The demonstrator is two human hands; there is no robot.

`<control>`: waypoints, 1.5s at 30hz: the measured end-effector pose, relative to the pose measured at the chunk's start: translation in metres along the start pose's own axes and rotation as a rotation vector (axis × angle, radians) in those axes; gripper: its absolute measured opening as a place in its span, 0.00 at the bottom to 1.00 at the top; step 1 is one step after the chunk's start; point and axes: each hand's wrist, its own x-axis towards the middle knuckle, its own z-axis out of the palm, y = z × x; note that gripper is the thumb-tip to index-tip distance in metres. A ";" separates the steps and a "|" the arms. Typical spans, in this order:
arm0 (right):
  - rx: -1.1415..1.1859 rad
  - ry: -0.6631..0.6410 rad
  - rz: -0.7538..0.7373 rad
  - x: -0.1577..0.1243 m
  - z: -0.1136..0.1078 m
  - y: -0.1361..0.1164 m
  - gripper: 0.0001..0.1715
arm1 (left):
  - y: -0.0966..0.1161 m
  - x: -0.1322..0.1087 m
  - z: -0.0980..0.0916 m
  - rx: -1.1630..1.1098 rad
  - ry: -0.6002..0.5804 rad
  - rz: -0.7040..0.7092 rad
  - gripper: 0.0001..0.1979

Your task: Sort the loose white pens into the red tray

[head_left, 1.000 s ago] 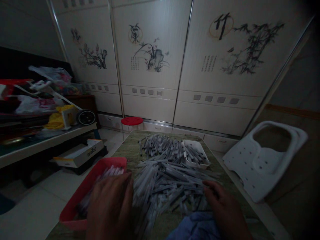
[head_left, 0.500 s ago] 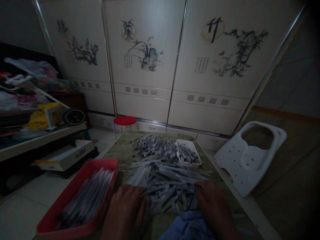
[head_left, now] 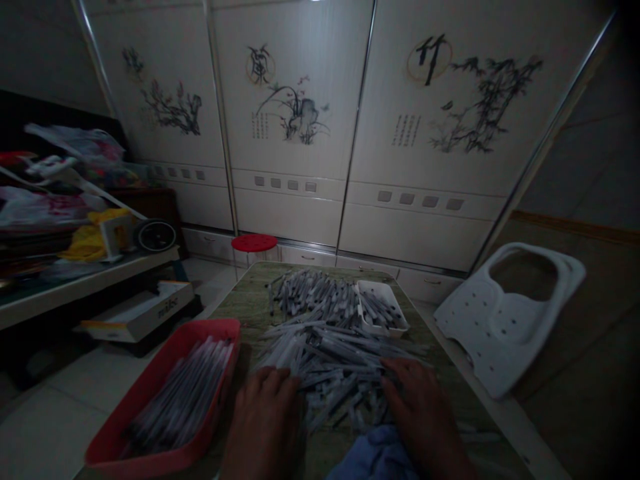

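Observation:
A heap of thin, clear and grey pen-like sticks (head_left: pixel 345 353) lies on the table, with shorter pieces at its near side. My left hand (head_left: pixel 267 413) rests against the heap's near left edge, palm down, fingers stretched forward. On the near right edge lies my right hand (head_left: pixel 417 407), its thumb apart from its fingers. Neither hand visibly grips a stick, though dim light blurs the fingertips. Left of my left hand, a red tray (head_left: pixel 93 453) holds many long sticks with dark ends. Bluish cloth (head_left: pixel 375 457) is bunched beside my right wrist.
A small white box (head_left: pixel 404 325) with more sticks stands at the table's (head_left: pixel 240 293) far right, beside a second pile (head_left: pixel 310 293). Past the table are a red stool (head_left: pixel 254 243) and sliding cabinet doors. A folded white plastic seat (head_left: pixel 505 320) leans at right; a cluttered bench is at left.
My two hands have come slightly closer together along the heap's near side, the right one shifting left. The whole view has moved a little.

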 end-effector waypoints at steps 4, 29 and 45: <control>0.033 0.017 0.003 0.001 0.001 -0.002 0.17 | 0.002 0.002 0.010 0.062 0.000 -0.034 0.18; 0.210 0.014 0.008 0.002 -0.005 0.000 0.15 | 0.012 0.014 0.015 0.092 0.043 -0.027 0.13; 0.281 0.064 0.017 -0.001 -0.009 -0.007 0.14 | -0.002 0.016 0.017 0.028 0.155 0.024 0.12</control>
